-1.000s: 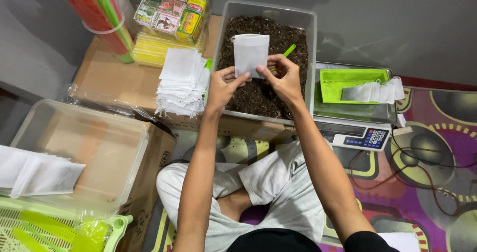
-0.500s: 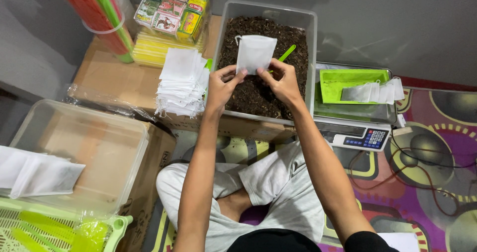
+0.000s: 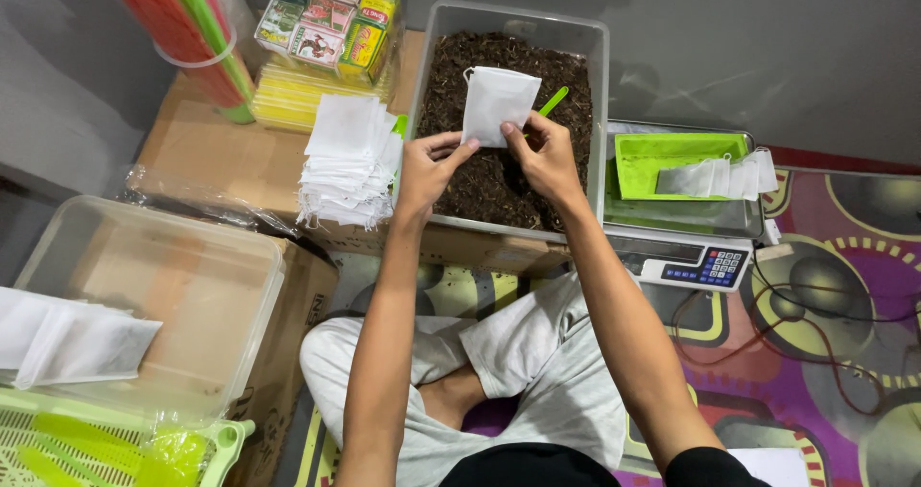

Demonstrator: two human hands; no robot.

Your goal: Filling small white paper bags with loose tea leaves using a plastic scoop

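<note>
Left hand (image 3: 434, 166) and right hand (image 3: 544, 151) both pinch the white filter bag's (image 3: 495, 105) lower edge over the clear bin (image 3: 595, 94) of dark loose material (image 3: 480, 185), green scoop (image 3: 553, 100) at 1 o'clock, bag stack (image 3: 350, 156) at 9; a loose pinch could drop the bag into the material.

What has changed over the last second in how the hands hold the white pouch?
Very little. Both the left hand and the right hand keep pinching the lower edge of the white pouch over the bin of dark loose material; the pouch tilted slightly. The stack of pouches, green tray and scale stayed put.
</note>
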